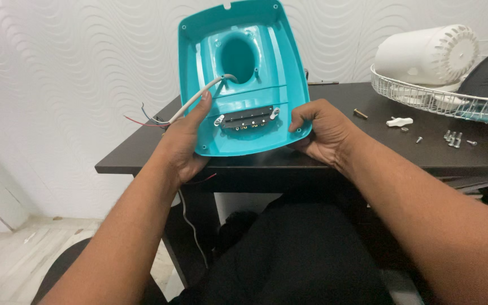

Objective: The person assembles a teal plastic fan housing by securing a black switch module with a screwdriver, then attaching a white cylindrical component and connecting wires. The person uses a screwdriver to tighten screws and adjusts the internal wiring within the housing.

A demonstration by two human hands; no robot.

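Note:
A turquoise plastic fan base cover (238,45) stands tilted up on the dark table, its hollow underside facing me. My left hand (183,141) grips its lower left edge, one finger reaching inside beside a white cable (199,99) that runs out of the oval hole. My right hand (322,131) holds the lower right edge. A small black switch board (248,118) is fixed near the bottom with two white mounts. Red and blue wire ends (145,120) stick out to the left.
The dark table (334,164) carries loose screws (453,137), a brass bolt (360,113) and a white plastic piece (399,121) on the right. A white wire fan grille (425,96) holds a white motor housing (425,53). A patterned white wall stands behind.

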